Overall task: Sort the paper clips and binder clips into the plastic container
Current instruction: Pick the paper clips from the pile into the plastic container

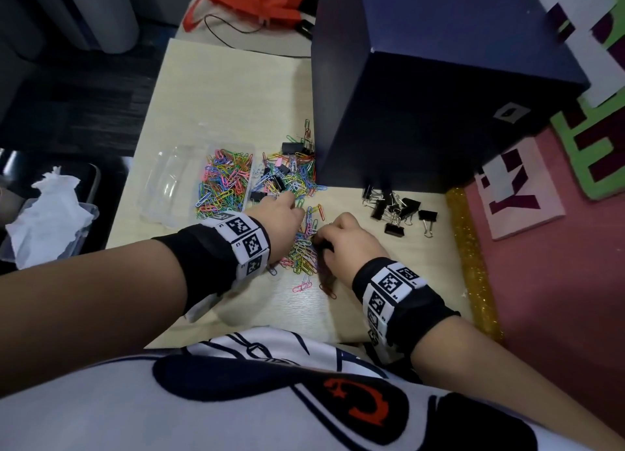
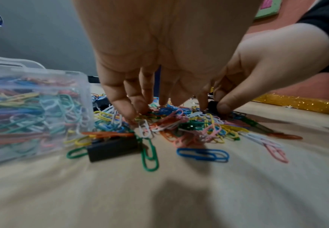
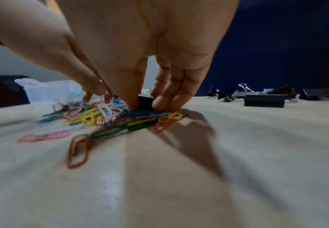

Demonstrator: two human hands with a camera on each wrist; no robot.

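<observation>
A black binder clip [image 3: 145, 101] is being pinched out of the loose paper clips [image 1: 302, 247] by the right hand [image 1: 348, 244], thumb on one side, fingers curled on the other. That grip looks chosen so the clip can be lifted free without dragging wire clips along. The left hand [image 1: 287, 219] is spread over the same heap, fingers relaxed and pointing down, fingertips [image 2: 124, 111] touching the pile; nothing is seen gripped there, and it seems to be holding the clips down or raking them.

The plastic container [image 1: 162, 183] is set near the surface's left edge, just beside the heap. Its right compartment is already full of coloured paper clips; its left compartment shows none. A group of sorted binder clips [image 1: 399, 210] is gathered apart toward the right edge, presumably waiting for that bare compartment.

A second mixed pile [image 1: 287, 173] is banked against the dark blue box [image 1: 422, 88] at the far side, so access there is cramped. One stray binder clip [image 2: 112, 148] is lying right against the container's wall, tangled with paper clips.
</observation>
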